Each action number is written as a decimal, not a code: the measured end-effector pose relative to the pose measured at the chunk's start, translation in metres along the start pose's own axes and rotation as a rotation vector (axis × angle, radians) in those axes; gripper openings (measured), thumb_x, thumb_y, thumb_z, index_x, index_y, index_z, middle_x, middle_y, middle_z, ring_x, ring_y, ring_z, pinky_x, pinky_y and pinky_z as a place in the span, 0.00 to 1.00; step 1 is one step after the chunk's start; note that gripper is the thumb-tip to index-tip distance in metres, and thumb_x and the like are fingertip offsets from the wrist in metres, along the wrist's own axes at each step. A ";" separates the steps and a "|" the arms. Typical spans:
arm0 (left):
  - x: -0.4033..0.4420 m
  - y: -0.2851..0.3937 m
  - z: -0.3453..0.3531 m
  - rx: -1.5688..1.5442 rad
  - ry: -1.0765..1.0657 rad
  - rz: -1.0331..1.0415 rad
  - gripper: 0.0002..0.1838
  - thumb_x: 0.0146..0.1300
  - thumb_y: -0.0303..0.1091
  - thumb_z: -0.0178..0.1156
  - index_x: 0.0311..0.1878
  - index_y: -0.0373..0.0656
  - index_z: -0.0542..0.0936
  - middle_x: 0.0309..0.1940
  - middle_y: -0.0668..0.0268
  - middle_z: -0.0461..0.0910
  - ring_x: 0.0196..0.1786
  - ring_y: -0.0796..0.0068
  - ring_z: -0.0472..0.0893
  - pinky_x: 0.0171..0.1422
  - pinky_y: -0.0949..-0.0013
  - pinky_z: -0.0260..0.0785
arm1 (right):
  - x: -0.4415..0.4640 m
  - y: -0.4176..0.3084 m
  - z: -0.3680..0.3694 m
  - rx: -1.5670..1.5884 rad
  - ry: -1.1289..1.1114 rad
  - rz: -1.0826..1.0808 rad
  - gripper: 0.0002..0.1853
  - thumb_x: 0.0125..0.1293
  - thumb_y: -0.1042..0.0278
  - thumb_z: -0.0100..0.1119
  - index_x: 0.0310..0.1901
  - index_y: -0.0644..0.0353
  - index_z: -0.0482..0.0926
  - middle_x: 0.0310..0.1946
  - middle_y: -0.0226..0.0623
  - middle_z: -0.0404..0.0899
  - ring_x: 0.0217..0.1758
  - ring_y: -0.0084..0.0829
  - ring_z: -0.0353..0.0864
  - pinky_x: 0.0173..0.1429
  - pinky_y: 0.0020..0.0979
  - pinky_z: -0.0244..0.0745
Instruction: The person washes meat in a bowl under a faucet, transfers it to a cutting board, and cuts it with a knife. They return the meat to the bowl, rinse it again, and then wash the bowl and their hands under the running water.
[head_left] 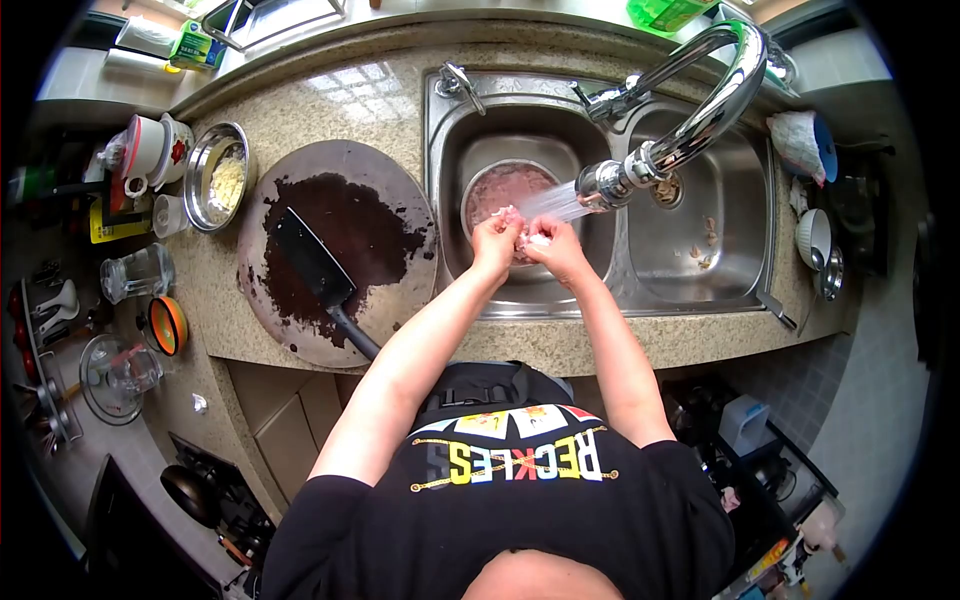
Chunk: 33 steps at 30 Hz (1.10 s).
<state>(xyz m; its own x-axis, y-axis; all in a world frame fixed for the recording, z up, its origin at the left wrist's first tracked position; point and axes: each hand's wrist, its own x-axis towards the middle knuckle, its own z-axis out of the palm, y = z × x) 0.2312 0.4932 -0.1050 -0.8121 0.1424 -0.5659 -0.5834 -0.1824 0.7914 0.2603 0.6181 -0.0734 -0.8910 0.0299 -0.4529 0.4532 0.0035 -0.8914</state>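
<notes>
- Left hand [491,245]: fingertips pinching a pale pink piece [508,216], meat-like; outline blurred.
- Right hand [558,250]: fingers curled in, pinching a whitish bit [540,240]; cannot tell if it joins the left hand's piece.
- Hands close together, over near side of a round bowl [466,205] in the left basin [465,140].
- Pink contents [505,187] in that bowl, wet-looking; both held pieces above it.
- Water spray [560,203] from faucet head [604,187] slants down-left onto hands and bowl area.
- Faucet neck [752,75] chrome, curved, arching over the right basin [650,270].
- Right basin: brownish scraps [706,258] on the floor, more at the drain.
- Left of sink: round cutting board [270,235], big dark wet-looking patch.
- Cleaver [315,262] flat on board, dark blade, handle toward person, passing near left forearm.
- Further left: metal bowl [206,160], tilted in view, pale yellow food [228,184] inside.
- Countertop [290,115] speckled beige, around sink and board.
</notes>
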 end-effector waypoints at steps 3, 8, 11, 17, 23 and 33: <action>0.001 -0.002 0.000 -0.029 -0.017 -0.040 0.07 0.62 0.32 0.59 0.35 0.37 0.79 0.25 0.69 0.79 0.24 0.84 0.73 0.27 0.78 0.65 | 0.000 0.006 -0.001 -0.002 0.025 -0.005 0.07 0.42 0.79 0.57 0.24 0.59 0.70 0.23 0.24 0.70 0.27 0.15 0.68 0.29 0.18 0.64; 0.005 0.020 -0.001 0.116 -0.038 -0.023 0.15 0.62 0.40 0.59 0.30 0.36 0.79 0.24 0.66 0.79 0.21 0.83 0.74 0.26 0.77 0.66 | 0.002 -0.008 -0.012 0.113 0.085 -0.016 0.08 0.45 0.79 0.56 0.31 0.61 0.73 0.25 0.26 0.73 0.26 0.17 0.71 0.29 0.19 0.67; 0.010 0.025 -0.006 0.012 0.013 -0.123 0.20 0.64 0.46 0.56 0.31 0.35 0.79 0.24 0.64 0.79 0.20 0.81 0.74 0.26 0.77 0.67 | 0.008 -0.025 -0.015 0.288 0.127 -0.029 0.08 0.50 0.78 0.55 0.34 0.62 0.74 0.26 0.28 0.75 0.27 0.19 0.73 0.31 0.21 0.70; 0.003 0.023 -0.017 0.015 -0.013 -0.255 0.26 0.64 0.52 0.53 0.33 0.32 0.77 0.23 0.62 0.77 0.20 0.77 0.74 0.25 0.76 0.66 | 0.016 -0.016 -0.012 0.302 0.133 -0.091 0.05 0.60 0.71 0.55 0.36 0.62 0.76 0.30 0.30 0.78 0.32 0.22 0.78 0.37 0.25 0.74; -0.008 0.026 -0.003 0.083 -0.192 -0.175 0.19 0.61 0.46 0.59 0.34 0.35 0.77 0.23 0.64 0.77 0.23 0.79 0.74 0.25 0.78 0.65 | 0.002 -0.010 0.006 0.560 0.087 -0.020 0.13 0.62 0.74 0.52 0.48 0.64 0.73 0.38 0.35 0.78 0.42 0.25 0.77 0.47 0.27 0.72; -0.007 0.058 -0.002 0.044 -0.224 -0.139 0.12 0.54 0.26 0.64 0.40 0.33 0.76 0.29 0.63 0.79 0.29 0.79 0.78 0.30 0.78 0.70 | 0.004 -0.017 0.002 0.800 0.020 -0.079 0.18 0.63 0.72 0.50 0.55 0.66 0.68 0.48 0.40 0.75 0.50 0.28 0.76 0.53 0.31 0.71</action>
<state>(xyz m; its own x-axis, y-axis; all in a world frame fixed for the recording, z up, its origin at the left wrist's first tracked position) 0.2036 0.4797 -0.0556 -0.6989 0.3757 -0.6086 -0.6844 -0.1044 0.7216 0.2493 0.6162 -0.0604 -0.9158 0.0771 -0.3941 0.2266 -0.7109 -0.6658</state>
